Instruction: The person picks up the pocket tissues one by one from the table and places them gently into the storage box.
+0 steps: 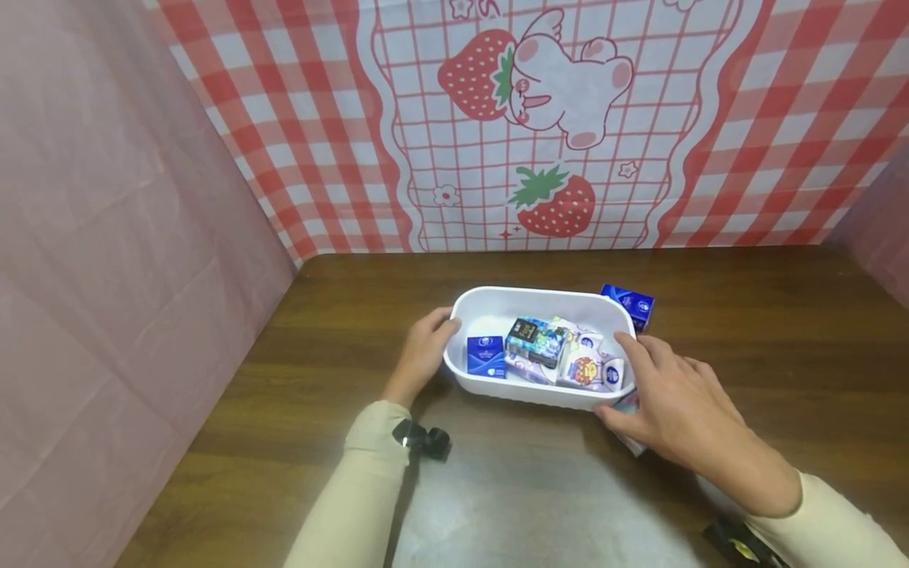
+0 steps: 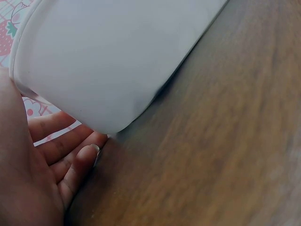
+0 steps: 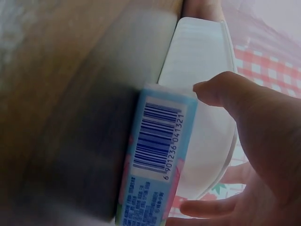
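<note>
A white plastic storage bin [image 1: 525, 393] sits on the table between both hands. My left hand [image 1: 424, 347] grips its left end, the thumb at the rim and the fingers along the outer wall in the left wrist view. At the other end my right hand [image 1: 682, 398] holds the bin, thumb against the front wall and fingers around the right end. Several small tissue packs lie inside: a blue pack [image 1: 486, 359], a dark floral pack [image 1: 536, 341] on top of others, and a cartoon-printed pack [image 1: 584, 368].
Behind the bin's right corner lies another blue pack [image 1: 632, 304], partly hidden. A light-blue pack with a barcode [image 3: 157, 141] stands beside the bin under the right hand. The brown wooden table [image 1: 341, 315] meets a red checked cloth [image 1: 312, 142] at the back.
</note>
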A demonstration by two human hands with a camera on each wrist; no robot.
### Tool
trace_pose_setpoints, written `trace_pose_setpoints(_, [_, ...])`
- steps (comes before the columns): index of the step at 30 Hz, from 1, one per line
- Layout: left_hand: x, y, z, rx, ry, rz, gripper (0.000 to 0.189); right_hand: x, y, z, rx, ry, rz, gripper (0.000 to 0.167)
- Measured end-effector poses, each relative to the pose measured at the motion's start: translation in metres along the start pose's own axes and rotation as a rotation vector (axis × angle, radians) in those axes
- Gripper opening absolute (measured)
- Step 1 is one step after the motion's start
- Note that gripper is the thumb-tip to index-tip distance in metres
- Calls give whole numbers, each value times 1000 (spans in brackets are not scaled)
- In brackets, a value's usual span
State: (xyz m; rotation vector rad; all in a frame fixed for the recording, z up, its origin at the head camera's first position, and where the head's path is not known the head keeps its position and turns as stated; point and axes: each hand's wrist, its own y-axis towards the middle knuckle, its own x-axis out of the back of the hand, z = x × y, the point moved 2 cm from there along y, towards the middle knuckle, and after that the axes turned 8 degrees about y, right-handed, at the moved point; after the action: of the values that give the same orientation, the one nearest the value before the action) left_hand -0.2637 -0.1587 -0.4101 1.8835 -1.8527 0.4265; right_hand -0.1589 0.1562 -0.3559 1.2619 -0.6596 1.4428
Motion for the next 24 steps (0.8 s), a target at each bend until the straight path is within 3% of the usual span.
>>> trace_pose_setpoints(13, [0,0,0,1,-5,-1,37,3,1,-6,-81,-33,140,106])
trace_pose_setpoints(24, [0,-1,-1,10,-14,6,39,1,1,-5,-88,-39,198,108])
